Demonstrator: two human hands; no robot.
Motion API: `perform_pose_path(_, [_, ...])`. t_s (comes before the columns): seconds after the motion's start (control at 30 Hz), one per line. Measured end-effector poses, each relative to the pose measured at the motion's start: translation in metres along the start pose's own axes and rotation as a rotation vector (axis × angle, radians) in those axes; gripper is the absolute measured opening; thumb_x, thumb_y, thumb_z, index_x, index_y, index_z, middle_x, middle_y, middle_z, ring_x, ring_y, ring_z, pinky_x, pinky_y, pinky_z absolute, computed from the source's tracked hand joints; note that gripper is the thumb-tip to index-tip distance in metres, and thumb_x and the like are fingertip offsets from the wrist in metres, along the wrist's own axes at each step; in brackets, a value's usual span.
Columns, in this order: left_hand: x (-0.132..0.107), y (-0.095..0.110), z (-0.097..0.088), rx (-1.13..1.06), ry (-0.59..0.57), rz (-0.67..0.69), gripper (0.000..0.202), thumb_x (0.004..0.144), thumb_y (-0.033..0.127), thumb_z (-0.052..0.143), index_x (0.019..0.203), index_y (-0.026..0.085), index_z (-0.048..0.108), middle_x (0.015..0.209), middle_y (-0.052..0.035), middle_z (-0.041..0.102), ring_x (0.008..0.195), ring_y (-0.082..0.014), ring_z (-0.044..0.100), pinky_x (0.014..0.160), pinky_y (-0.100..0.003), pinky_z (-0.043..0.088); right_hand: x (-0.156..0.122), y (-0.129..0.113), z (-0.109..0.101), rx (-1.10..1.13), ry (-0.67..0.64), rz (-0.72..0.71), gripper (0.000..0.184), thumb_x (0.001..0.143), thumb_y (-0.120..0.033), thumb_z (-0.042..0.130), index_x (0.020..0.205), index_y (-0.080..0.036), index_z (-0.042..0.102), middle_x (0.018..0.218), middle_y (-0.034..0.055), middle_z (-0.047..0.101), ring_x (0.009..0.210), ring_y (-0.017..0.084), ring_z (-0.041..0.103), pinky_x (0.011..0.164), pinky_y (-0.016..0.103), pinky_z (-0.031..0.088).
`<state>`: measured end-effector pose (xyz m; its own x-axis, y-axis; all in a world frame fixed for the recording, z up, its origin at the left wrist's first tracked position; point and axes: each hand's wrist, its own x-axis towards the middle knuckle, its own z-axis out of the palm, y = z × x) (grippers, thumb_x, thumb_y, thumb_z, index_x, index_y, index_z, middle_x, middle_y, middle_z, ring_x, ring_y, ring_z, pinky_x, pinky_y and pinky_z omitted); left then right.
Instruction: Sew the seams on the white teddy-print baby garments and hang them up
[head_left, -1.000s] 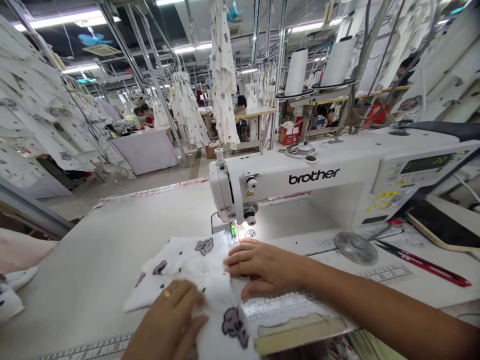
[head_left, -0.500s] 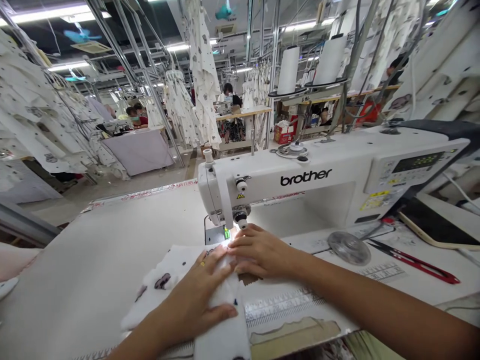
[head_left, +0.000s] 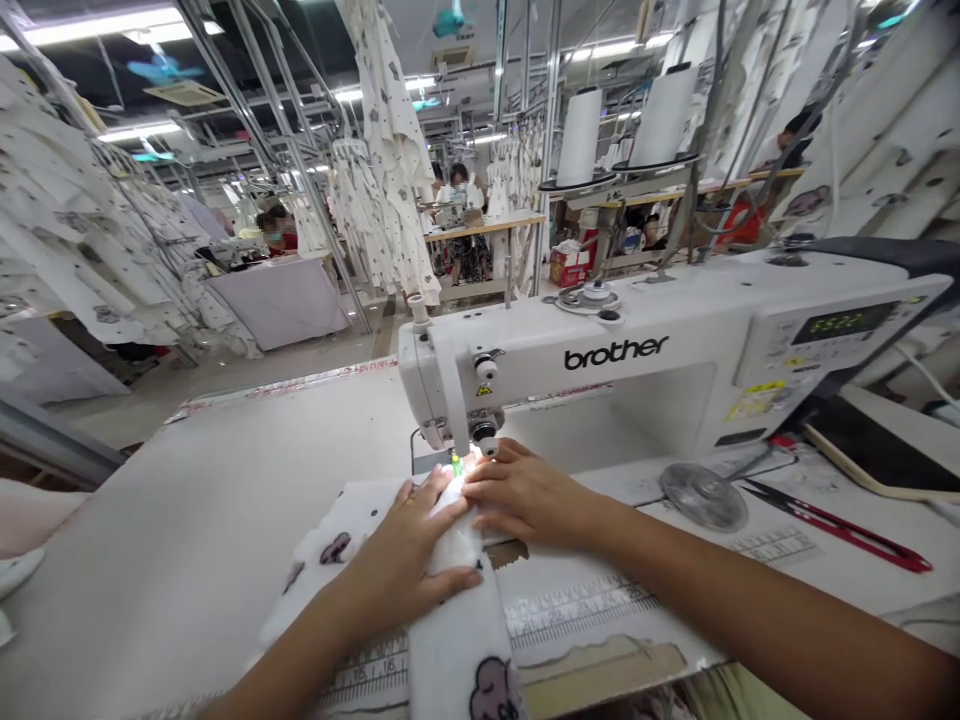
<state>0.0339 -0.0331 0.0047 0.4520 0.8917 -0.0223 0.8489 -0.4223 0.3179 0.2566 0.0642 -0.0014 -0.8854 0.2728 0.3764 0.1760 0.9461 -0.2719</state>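
Centrally, low in the frame: white printed cloth on the bench, its far end at the green-marked presser foot, a long strip running down to the bottom edge. Left hand flat on the cloth, fingers spread, thumb out to the side, pressing, no grip seen. Right hand at the cloth's right edge just beside the foot, fingers bent; cannot tell whether it pinches. Judgement: light, even pressure from both hands, strip kept straight and unpuckered, edge squared to the foot, fingertips clear of the needle area, which is very near. Needle itself not made out. Sewing machine spans centre to right. Right of the hands, a clear round disc, dish or lid uncertain, no contents made out; red-handled snips beside it. Farther out, upper right of centre, a red box with pale material heaped at its top, kind unclear. Above it, two white thread cones on dark holders.
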Motion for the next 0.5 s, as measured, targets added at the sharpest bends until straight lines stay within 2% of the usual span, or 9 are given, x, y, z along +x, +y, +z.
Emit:
perform_pose_path(0.1, [-0.001, 0.005, -0.006, -0.025, 0.002, 0.010, 0.071, 0.086, 0.062, 0.056, 0.145, 0.025, 0.042, 0.157, -0.0161, 0.030, 0.146, -0.0357, 0.024, 0.116, -0.062, 0.022, -0.001, -0.001, -0.001, 0.038, 0.013, 0.004, 0.032, 0.100, -0.043, 0.048, 0.117, -0.021, 0.063, 0.119, 0.0051, 0.068, 0.113, 0.022, 0.054, 0.105, 0.041, 0.030])
perform_pose_path(0.17, [-0.004, 0.009, -0.013, -0.044, 0.038, 0.017, 0.065, 0.088, 0.059, 0.055, 0.143, 0.025, 0.046, 0.154, -0.0136, 0.038, 0.143, -0.0336, 0.032, 0.116, -0.058, 0.027, -0.001, -0.001, -0.002, 0.060, -0.003, 0.019, 0.032, 0.100, -0.041, 0.048, 0.121, -0.022, 0.062, 0.122, 0.0052, 0.066, 0.115, 0.022, 0.054, 0.104, 0.041, 0.031])
perform_pose_path(0.27, [-0.011, 0.012, -0.024, -0.037, 0.157, -0.036, 0.049, 0.098, 0.048, 0.043, 0.141, 0.024, 0.047, 0.148, -0.0078, 0.049, 0.138, -0.0278, 0.043, 0.116, -0.048, 0.033, -0.002, -0.001, -0.003, 0.081, -0.043, 0.034, 0.033, 0.099, -0.041, 0.050, 0.123, -0.022, 0.062, 0.127, 0.0064, 0.063, 0.118, 0.023, 0.053, 0.104, 0.042, 0.033])
perform_pose_path(0.33, [-0.022, 0.012, -0.031, -0.013, 0.266, -0.103, 0.046, 0.100, 0.042, 0.038, 0.140, 0.021, 0.047, 0.146, -0.0085, 0.050, 0.139, -0.0268, 0.041, 0.117, -0.046, 0.033, -0.002, -0.001, -0.004, 0.089, -0.047, 0.043, 0.036, 0.098, -0.044, 0.050, 0.125, -0.022, 0.062, 0.129, 0.0076, 0.062, 0.120, 0.025, 0.052, 0.105, 0.044, 0.034])
perform_pose_path(0.37, [-0.032, 0.011, -0.034, 0.011, 0.363, -0.141, 0.044, 0.100, 0.040, 0.039, 0.139, 0.020, 0.047, 0.146, -0.0097, 0.050, 0.140, -0.0272, 0.040, 0.117, -0.046, 0.033, -0.003, 0.000, -0.004, 0.093, -0.048, 0.047, 0.037, 0.098, -0.045, 0.050, 0.126, -0.023, 0.062, 0.130, 0.0078, 0.061, 0.121, 0.026, 0.051, 0.105, 0.044, 0.035])
perform_pose_path(0.43, [-0.061, 0.006, -0.038, 0.096, 0.665, -0.266, 0.046, 0.099, 0.037, 0.043, 0.142, 0.020, 0.041, 0.146, -0.0127, 0.048, 0.141, -0.0282, 0.036, 0.117, -0.050, 0.032, -0.003, 0.000, -0.004, 0.094, -0.049, 0.057, 0.037, 0.098, -0.045, 0.050, 0.126, -0.024, 0.062, 0.130, 0.0075, 0.061, 0.123, 0.027, 0.051, 0.106, 0.046, 0.035])
perform_pose_path(0.5, [-0.103, 0.001, -0.041, 0.192, 0.955, -0.443, 0.059, 0.098, 0.035, 0.046, 0.150, 0.020, 0.023, 0.149, -0.0153, 0.042, 0.144, -0.0302, 0.030, 0.118, -0.055, 0.026, -0.003, 0.001, -0.004, 0.089, -0.062, 0.062, 0.037, 0.098, -0.045, 0.050, 0.125, -0.024, 0.063, 0.130, 0.0069, 0.061, 0.124, 0.027, 0.050, 0.107, 0.047, 0.034])
